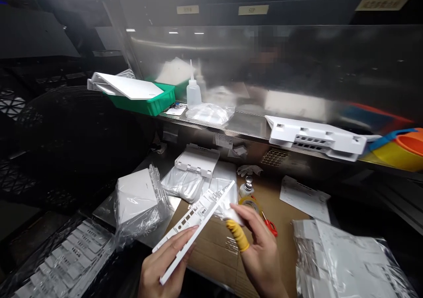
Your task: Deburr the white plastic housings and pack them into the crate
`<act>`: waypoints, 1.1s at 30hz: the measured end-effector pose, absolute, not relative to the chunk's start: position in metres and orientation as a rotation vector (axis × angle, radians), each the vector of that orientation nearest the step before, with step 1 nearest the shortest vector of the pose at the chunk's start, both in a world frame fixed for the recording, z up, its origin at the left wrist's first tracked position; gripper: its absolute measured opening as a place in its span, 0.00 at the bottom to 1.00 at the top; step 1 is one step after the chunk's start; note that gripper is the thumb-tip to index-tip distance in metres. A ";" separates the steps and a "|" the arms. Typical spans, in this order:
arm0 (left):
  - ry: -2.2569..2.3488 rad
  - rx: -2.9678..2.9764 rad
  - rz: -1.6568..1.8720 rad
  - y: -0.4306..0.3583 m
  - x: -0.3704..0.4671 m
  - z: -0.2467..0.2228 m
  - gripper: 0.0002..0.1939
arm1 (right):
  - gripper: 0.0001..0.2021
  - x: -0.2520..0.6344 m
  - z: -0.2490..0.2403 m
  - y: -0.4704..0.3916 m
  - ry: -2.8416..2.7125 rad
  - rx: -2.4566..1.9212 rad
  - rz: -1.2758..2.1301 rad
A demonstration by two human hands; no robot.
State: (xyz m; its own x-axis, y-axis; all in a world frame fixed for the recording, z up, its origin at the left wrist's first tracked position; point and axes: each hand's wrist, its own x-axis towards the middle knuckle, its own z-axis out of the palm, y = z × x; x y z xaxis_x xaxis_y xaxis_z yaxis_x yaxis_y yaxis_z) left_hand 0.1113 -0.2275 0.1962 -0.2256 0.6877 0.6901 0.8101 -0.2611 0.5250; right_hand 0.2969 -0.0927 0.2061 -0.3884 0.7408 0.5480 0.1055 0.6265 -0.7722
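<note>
My left hand is wrapped round the lower end of a white plastic housing panel, which is tilted up on edge. A row of square and round port cutouts runs along its side. Just right of the panel's upper part, my right hand pinches a small white wad, likely a cloth or wipe. A yellow finger cot covers its thumb. Whether the wad touches the panel I cannot tell. Brown cardboard lies beneath both hands.
Bagged white panels stand left, with another bagged stack right. Behind my right hand are a pump bottle, a yellow tape roll and red-handled scissors. The shelf holds a green bin, squeeze bottle and white housing.
</note>
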 end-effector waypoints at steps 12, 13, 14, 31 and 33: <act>-1.677 -2.072 -1.235 -0.225 0.112 0.203 0.30 | 0.07 0.280 0.237 -0.104 -1.870 -0.520 0.655; -1.663 -2.082 -1.226 -0.226 0.112 0.204 0.30 | 0.07 0.280 0.237 -0.102 -1.860 -0.542 0.642; -1.655 -2.088 -1.222 -0.226 0.112 0.204 0.30 | 0.07 0.280 0.238 -0.101 -1.851 -0.566 0.633; -1.647 -2.030 -1.302 -0.230 0.110 0.199 0.29 | 0.06 0.278 0.241 -0.110 -1.955 -0.437 0.755; -1.646 -2.050 -1.283 -0.231 0.109 0.199 0.29 | 0.06 0.279 0.240 -0.105 -1.959 -0.466 0.730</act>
State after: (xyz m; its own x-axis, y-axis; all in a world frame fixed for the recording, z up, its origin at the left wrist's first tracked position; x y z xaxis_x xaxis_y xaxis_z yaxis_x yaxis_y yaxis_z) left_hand 0.1092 -0.2308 0.1994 -0.0058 0.6854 0.7282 0.8734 -0.3512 0.3375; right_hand 0.2785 -0.1049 0.2399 -0.4677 0.5931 0.6554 0.0195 0.7482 -0.6632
